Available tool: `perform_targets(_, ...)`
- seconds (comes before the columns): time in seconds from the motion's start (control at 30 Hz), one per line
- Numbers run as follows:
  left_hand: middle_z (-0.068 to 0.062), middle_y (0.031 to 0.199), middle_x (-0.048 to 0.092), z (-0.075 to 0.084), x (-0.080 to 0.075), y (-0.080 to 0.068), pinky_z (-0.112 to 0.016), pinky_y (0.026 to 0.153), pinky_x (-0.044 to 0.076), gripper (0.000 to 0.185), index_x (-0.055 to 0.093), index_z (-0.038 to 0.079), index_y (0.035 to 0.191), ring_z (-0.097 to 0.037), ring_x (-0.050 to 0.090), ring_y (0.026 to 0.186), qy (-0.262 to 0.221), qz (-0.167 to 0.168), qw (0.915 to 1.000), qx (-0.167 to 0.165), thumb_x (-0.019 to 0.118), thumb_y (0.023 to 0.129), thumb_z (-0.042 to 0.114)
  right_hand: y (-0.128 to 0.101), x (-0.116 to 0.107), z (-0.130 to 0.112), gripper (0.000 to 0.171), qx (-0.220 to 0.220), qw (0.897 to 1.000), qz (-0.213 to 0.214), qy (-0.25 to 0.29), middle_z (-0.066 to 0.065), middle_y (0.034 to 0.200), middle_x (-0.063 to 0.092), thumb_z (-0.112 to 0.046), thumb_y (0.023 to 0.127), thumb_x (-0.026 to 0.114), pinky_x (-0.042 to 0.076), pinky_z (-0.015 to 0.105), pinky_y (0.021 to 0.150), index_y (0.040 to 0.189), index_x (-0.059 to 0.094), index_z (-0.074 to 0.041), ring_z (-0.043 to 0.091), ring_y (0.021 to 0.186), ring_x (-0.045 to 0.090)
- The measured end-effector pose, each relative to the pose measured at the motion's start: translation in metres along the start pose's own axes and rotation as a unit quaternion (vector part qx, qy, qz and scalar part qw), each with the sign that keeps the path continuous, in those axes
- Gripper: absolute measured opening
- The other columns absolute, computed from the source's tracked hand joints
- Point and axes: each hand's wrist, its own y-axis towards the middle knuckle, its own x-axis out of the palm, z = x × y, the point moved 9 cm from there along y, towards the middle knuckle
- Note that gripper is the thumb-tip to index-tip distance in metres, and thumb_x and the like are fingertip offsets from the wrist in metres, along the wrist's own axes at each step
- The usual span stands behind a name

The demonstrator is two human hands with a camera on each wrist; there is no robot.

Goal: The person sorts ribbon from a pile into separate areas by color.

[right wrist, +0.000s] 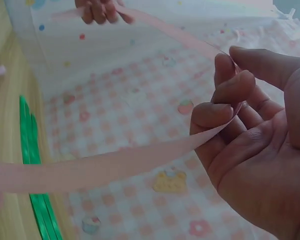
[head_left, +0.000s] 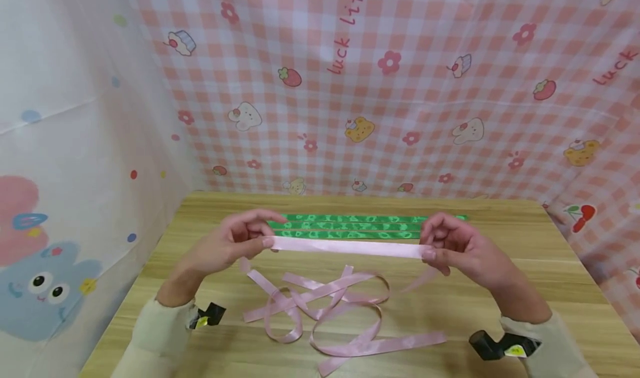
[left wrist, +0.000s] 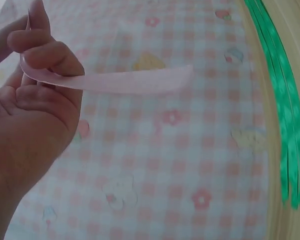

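A pink satin ribbon point(head_left: 350, 248) is stretched taut between both hands above the wooden table point(head_left: 525, 289). My left hand point(head_left: 250, 238) pinches its left end between thumb and fingers, and the wrist view shows the ribbon point(left wrist: 130, 82) bending round the fingers point(left wrist: 50, 57). My right hand point(head_left: 440, 245) pinches the other end, where the ribbon point(right wrist: 140, 160) passes between curled fingers point(right wrist: 225, 95). The rest of the pink ribbon point(head_left: 330, 311) lies in loose loops on the table under the hands. Just behind the taut length lie three green patterned ribbon strips point(head_left: 350, 226), side by side.
Pink checked cloth with cartoon prints point(head_left: 400, 89) hangs behind the table and on the right. A white printed sheet point(head_left: 75, 172) hangs on the left. Black wrist camera mounts point(head_left: 500, 346) sit on both sleeves. The green strips point(left wrist: 287, 125) also show in the wrist views.
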Motion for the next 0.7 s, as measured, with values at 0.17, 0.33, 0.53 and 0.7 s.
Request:
perform_targets(0.17,0.001,0.086,0.068,-0.014,-0.023,-0.015,-0.031,0.048,0.033,0.032,0.056,0.004,0.128,-0.014,0.035,0.055,0.057,0.046,0.9965,-0.041,0.062,0.096,0.002,-0.013,-0.017,-0.003,0.031,0.034,0.999,0.01,-0.028,0.008,0.082,0.059,0.027,0.09,0.04,0.032,0.036,0.043,0.11,0.048,0.005,0.023,0.054,0.039)
perform_targets(0.33,0.0,0.087,0.068,-0.033,-0.042,-0.029,-0.027,0.052,0.041,0.03,0.057,0.003,0.126,-0.015,0.045,0.06,0.06,0.06,0.9937,-0.074,0.062,0.096,0.002,-0.033,-0.04,0.002,0.032,0.064,0.996,0.026,-0.061,0.005,0.081,0.058,0.028,0.09,0.039,0.032,0.036,0.043,0.109,0.05,0.004,0.022,0.053,0.037)
perform_targets(0.53,0.002,0.087,0.07,-0.071,-0.065,-0.048,-0.024,0.06,0.048,0.032,0.057,0.008,0.127,-0.015,0.055,0.066,0.033,0.088,0.9855,-0.142,0.064,0.096,0.007,-0.063,-0.068,0.019,0.024,0.143,0.983,0.054,-0.098,0.001,0.081,0.06,0.019,0.095,0.044,0.031,0.038,0.045,0.106,0.052,0.0,0.027,0.054,0.034)
perform_targets(0.7,0.001,0.091,0.07,-0.11,-0.081,-0.063,-0.03,0.072,0.052,0.032,0.055,0.005,0.131,-0.015,0.059,0.075,0.028,0.114,0.9735,-0.196,0.06,0.099,0.011,-0.09,-0.098,0.039,0.008,0.212,0.959,0.103,-0.156,-0.003,0.079,0.06,0.008,0.099,0.049,0.034,0.038,0.05,0.107,0.05,0.006,0.026,0.058,0.037)
